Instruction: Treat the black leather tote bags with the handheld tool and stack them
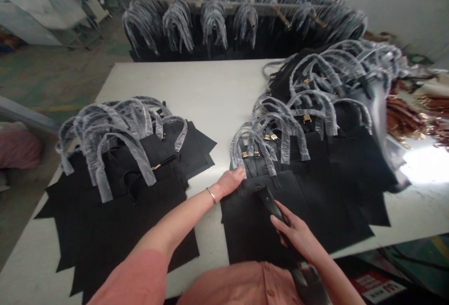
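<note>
Several black bag panels with plastic-wrapped handles overlap on the table in front of me. My left hand reaches across to the nearest bag, its fingers closed at the lower left end of a wrapped handle. In my right hand is a long black strap, gripped between thumb and fingers. The strap's upper end lies over the front of that bag, and its lower part runs down toward my body. Gold-coloured buckles show beneath the wrapped handles.
Another overlapping pile of black bags lies to the left on the white table. More bags are heaped at the right rear. Beyond the table, wrapped handles hang along a rack. Brown pieces lie at far right.
</note>
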`<state>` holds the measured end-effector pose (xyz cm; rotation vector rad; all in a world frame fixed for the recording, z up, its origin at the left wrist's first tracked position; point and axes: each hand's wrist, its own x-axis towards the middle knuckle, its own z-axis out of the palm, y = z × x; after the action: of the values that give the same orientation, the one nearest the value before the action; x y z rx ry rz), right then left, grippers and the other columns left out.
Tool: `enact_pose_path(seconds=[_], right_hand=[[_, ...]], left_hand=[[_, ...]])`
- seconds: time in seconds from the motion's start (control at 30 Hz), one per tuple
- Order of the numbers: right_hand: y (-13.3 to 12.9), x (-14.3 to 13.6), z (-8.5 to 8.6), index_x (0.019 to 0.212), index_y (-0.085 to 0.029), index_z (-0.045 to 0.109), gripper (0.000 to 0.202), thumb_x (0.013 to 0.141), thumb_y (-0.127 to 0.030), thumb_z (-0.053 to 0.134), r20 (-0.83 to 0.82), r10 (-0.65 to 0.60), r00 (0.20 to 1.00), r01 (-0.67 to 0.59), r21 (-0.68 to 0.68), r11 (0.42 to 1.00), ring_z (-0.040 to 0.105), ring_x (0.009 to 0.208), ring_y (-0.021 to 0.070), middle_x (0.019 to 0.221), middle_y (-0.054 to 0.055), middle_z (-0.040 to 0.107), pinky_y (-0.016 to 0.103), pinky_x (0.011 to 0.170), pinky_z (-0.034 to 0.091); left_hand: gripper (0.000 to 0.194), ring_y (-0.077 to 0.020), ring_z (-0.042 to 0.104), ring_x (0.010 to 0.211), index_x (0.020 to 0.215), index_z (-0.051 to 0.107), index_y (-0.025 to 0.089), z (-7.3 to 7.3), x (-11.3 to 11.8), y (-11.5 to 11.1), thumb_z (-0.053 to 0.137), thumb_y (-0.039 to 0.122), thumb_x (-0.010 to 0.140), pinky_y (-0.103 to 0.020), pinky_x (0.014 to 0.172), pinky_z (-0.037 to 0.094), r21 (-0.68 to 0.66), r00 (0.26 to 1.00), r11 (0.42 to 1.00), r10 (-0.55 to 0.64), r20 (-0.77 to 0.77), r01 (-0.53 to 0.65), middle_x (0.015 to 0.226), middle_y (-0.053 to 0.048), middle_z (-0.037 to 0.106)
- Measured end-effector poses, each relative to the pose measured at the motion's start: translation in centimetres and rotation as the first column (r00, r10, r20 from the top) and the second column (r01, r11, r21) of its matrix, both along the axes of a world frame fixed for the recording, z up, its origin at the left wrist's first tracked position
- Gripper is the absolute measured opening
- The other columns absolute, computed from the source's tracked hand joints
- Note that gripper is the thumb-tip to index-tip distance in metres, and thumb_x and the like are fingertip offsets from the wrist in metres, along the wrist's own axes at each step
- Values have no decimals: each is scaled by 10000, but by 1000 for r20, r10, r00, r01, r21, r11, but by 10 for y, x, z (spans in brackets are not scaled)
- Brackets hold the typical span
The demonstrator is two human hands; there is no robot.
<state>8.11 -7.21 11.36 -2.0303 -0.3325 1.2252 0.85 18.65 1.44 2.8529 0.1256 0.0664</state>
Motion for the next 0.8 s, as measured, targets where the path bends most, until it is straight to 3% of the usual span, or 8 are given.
enact_pose_path(seconds=[0.1,0.2,0.3,0.5,0.63,0.8], right_hand=[[10,0,-1,1435,-228,410,656,857,-492,573,4,113,994,-113,-29,993,581,446,116,611,-51,581,220,446,464],[23,-1,-5,1431,-232,421,630,869,-483,554,-21,193,981,-194,-30,981,580,423,117,592,-52,586,220,430,462],[34,0,-8,1430,-240,419,612,876,-469,543,-38,218,975,-219,-29,975,571,407,115,589,-55,583,217,406,453],[34,4,-4,1440,-269,389,627,877,-496,546,-78,171,982,-173,-23,985,570,424,115,610,-61,568,218,402,450],[28,4,2,1437,-264,387,638,870,-497,567,-179,98,979,-102,-12,995,539,417,97,612,-64,553,199,391,417],[32,2,5,1432,-221,384,666,856,-477,596,-345,39,938,-29,33,999,497,386,79,591,-66,538,180,372,387]], left_hand=[[203,-183,605,880,1057,515,160,0,-22,4,359,99,942,-294,734,492,-95,950,945,313,-7,-312,1038,-92,581],[126,-180,598,907,1053,527,184,1,-46,-2,476,216,943,-290,773,478,-210,895,871,442,-55,-443,1023,-62,602],[216,-204,585,933,1013,570,183,4,-54,-10,661,273,839,-307,822,457,-323,884,825,457,-104,-464,986,-50,618],[311,-224,585,891,918,632,178,5,-36,-9,802,256,670,-312,798,441,-565,871,673,448,-202,-477,941,-55,630],[248,-217,604,889,924,666,157,-2,-33,-5,739,181,688,-307,823,431,-726,867,502,418,-272,-470,919,-49,666],[257,-175,609,704,968,682,97,-8,-36,-6,617,159,727,-276,690,451,-862,870,229,327,-369,-452,806,-42,684]])
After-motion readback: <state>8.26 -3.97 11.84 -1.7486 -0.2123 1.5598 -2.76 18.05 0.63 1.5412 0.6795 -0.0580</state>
